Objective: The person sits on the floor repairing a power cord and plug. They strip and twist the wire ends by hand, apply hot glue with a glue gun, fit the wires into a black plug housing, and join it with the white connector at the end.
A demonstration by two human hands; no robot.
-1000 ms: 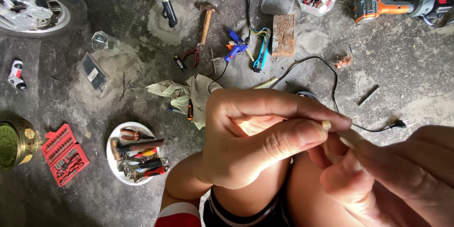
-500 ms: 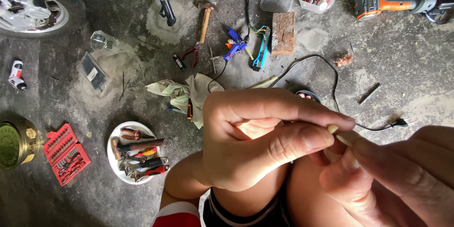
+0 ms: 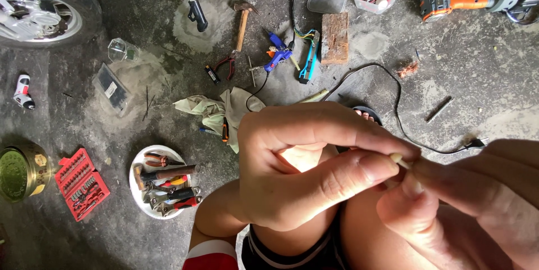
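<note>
Barely anything shifts since a moment ago: our hands stay locked together close to the camera. Far left sits the white bowl of tools (image 3: pixel 147 164). Our left hand (image 3: pixel 306 169) curls over, thumb and forefinger pinching the small pale piece (image 3: pixel 398 159) at centre right, and our right hand (image 3: pixel 477 202) pinches it from the other side. Fine work, no progress showing yet.

1. Small pale stick-like piece (image 3: pixel 397 159), cream colour, thin, only its rounded tip shows.
2. Pinched between left hand (image 3: pixel 303 174) thumb and forefinger, tip pointing toward 2 o'clock.
3. Right hand (image 3: pixel 471 202) fingertips touch it from 4 o'clock; rest hidden.
</note>
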